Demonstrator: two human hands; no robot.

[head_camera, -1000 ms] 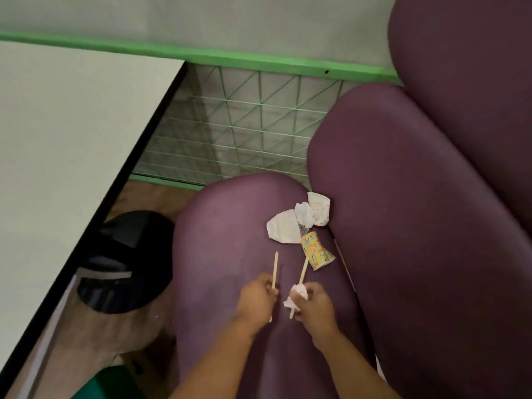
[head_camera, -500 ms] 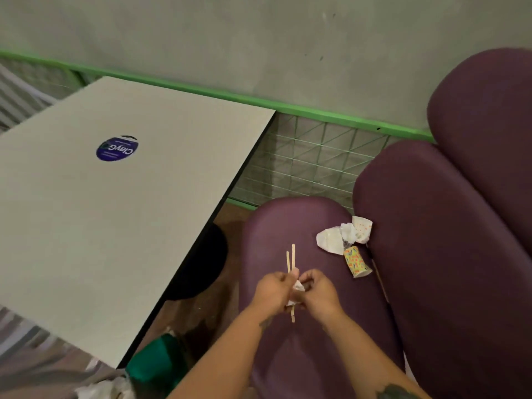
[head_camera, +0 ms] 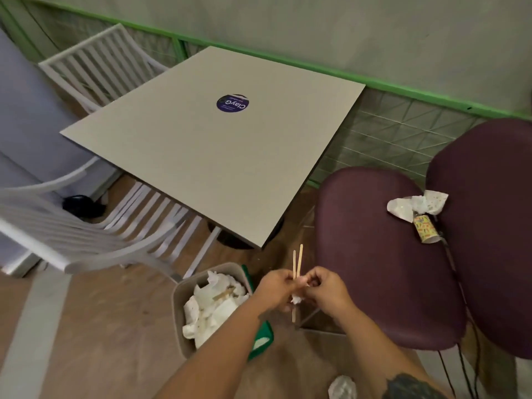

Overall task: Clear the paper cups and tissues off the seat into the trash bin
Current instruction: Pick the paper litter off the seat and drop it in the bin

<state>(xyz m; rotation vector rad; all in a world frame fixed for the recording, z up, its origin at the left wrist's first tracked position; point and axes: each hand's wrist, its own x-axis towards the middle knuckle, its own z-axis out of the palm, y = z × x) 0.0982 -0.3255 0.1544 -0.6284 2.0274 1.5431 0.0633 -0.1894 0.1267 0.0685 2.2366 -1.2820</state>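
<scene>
Head view: both hands meet in front of the seat's near-left edge, beside the trash bin (head_camera: 184,300). The left hand (head_camera: 275,287) is curled round two wooden sticks (head_camera: 298,262), which stand nearly upright and parallel, their tops poking above the knuckles and one tip showing below. The right hand (head_camera: 324,287) is curled too, pinching a small crumpled tissue (head_camera: 296,298) against the sticks. The bin stands on the wooden floor just left of the hands, open-topped and heaped with white paper, a green object (head_camera: 260,339) touching its right side.

The purple seat (head_camera: 374,254) has bare cushion between the hands and the litter: a white tissue wad (head_camera: 414,204) and a patterned paper cup (head_camera: 426,231) on its side lie at the far-right edge, against the purple backrest (head_camera: 489,211). The worktop (head_camera: 216,145) overhangs near the seat's left edge, leaving a narrow strip of floor between them. White slatted chairs (head_camera: 86,226) stand left.

Since a second ago the hands have lifted off the cushion, the sticks have been gathered into the left hand, and the bin has come into sight.
</scene>
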